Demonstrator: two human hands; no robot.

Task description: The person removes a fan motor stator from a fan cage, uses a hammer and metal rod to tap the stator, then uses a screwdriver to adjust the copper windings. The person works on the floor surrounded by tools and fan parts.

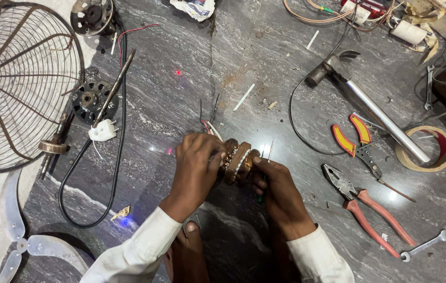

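Head view, worktop (191,89): dark grey marbled slab. Both hands meet near centre, approx. midway left-right, on the near half. Left hand (196,165) is closed around the left end of a motor winding (237,161), a round copper-brown coil pack w/ pale lacing, lying on its side. Right hand (275,188) grips the right end from below; fingers curled, a thin metal pin (270,149) sticks up just beside them. Winding is held between the two hands, just above or on the slab; contact w/ slab cannot be told. White sleeves on both arms.

Left side: wire fan guard (21,84) at far left, translucent fan blade (18,241) near left. White plug (102,130) w/ black cord looping toward the near edge. Round black motor part (91,99) beside the plug, screwdriver lying across it.

Right side: claw hammer (369,110) w/ metal handle, laid diagonally. Red-yellow cutters (356,139) just left of the handle. Tape roll (426,149) at the handle's near end. Red-handled pliers (369,207) nearer, small spanner (424,245) near right, well apart from the hands.
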